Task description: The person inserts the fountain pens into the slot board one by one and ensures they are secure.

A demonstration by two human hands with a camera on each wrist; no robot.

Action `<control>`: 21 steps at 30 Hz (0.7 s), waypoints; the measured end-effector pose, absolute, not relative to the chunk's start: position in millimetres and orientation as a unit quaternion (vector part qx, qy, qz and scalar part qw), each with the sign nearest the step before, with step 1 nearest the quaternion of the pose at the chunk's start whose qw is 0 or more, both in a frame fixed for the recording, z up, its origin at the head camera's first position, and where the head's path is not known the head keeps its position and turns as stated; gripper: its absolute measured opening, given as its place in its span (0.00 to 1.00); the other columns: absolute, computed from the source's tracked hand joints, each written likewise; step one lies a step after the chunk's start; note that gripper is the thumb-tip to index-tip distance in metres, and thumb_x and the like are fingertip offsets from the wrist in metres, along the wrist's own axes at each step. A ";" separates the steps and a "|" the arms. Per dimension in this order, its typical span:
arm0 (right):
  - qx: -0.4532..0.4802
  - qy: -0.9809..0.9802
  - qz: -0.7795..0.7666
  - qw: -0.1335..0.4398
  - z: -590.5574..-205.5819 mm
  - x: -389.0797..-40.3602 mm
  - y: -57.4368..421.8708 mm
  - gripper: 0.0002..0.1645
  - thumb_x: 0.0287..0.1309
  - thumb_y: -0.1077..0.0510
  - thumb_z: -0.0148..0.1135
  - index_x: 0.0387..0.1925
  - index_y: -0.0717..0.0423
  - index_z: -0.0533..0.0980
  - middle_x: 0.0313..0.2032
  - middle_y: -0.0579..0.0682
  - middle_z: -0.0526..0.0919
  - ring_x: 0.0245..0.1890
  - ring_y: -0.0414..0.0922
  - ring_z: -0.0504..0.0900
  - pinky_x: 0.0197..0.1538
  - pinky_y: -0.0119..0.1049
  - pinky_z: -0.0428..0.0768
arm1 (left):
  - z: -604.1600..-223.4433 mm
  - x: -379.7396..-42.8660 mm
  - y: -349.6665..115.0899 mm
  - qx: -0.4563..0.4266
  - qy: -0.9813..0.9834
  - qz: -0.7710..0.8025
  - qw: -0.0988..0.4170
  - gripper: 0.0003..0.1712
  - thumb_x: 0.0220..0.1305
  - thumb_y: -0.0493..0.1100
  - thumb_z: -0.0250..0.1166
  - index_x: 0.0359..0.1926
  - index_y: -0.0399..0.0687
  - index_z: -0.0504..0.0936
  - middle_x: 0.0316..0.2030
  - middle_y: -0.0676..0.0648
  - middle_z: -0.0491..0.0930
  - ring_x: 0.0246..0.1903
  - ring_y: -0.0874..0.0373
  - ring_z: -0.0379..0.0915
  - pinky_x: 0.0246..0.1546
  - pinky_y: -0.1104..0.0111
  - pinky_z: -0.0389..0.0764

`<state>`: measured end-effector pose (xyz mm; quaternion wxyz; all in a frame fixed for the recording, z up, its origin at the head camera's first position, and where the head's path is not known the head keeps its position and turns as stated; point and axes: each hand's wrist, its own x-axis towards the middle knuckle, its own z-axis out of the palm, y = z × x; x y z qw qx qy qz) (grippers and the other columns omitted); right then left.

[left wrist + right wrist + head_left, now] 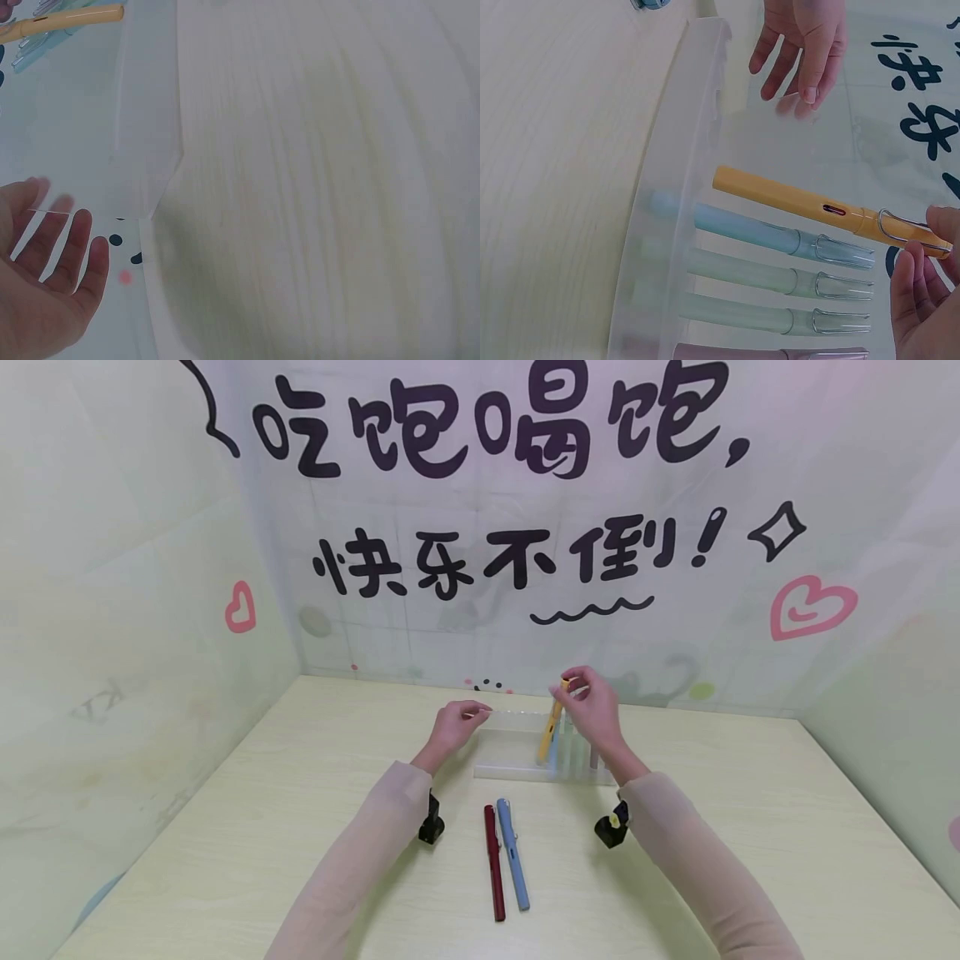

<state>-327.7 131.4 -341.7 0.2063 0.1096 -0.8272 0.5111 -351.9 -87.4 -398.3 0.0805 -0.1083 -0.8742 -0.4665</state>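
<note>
On the bench point(225, 810), we pinch the upper edge of the clear rack point(510, 772) with our left hand point(457, 725). Our right hand point(594, 706) grasps a yellow pen point(787, 204) by its clip end; it tilts just beside a light blue pen point(746, 230), its lower end near the rack's base. Two pale green pens point(739, 271) and a purple pen point(731, 352) also stand there. Nearer us, a dark red pen point(494, 864) and a blue pen point(513, 856) lie side by side.

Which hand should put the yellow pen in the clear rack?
Probably the right hand: it pinches the yellow pen by its clip end, beside the light blue pen in the clear rack. The left hand grips the rack's left end.
</note>
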 end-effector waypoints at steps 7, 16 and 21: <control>0.118 -0.839 0.489 0.207 -349.8 -328.4 128.6 0.16 0.49 0.57 0.64 0.38 0.62 0.73 0.28 0.54 0.76 0.24 0.46 0.73 0.30 0.34 0.72 | -398.8 -352.5 -87.5 -0.110 -0.874 -0.465 0.083 0.11 0.60 0.42 0.57 0.40 0.41 0.81 0.39 0.44 0.79 0.38 0.52 0.74 0.39 0.65 0.74; 0.115 -0.872 0.434 0.193 -356.0 -327.2 126.7 0.16 0.50 0.53 0.63 0.38 0.57 0.74 0.29 0.50 0.77 0.26 0.45 0.74 0.50 0.48 0.60 | -398.8 -352.2 -87.2 -0.107 -0.875 -0.465 0.082 0.11 0.60 0.42 0.57 0.40 0.41 0.81 0.40 0.44 0.79 0.38 0.53 0.74 0.39 0.65 0.74; 0.121 -0.872 0.443 0.169 -357.6 -327.0 126.4 0.17 0.51 0.53 0.62 0.40 0.58 0.73 0.30 0.51 0.77 0.26 0.46 0.74 0.37 0.39 0.72 | -398.4 -352.0 -86.8 -0.107 -0.875 -0.464 0.084 0.11 0.60 0.42 0.57 0.40 0.41 0.81 0.40 0.44 0.79 0.38 0.53 0.74 0.39 0.65 0.74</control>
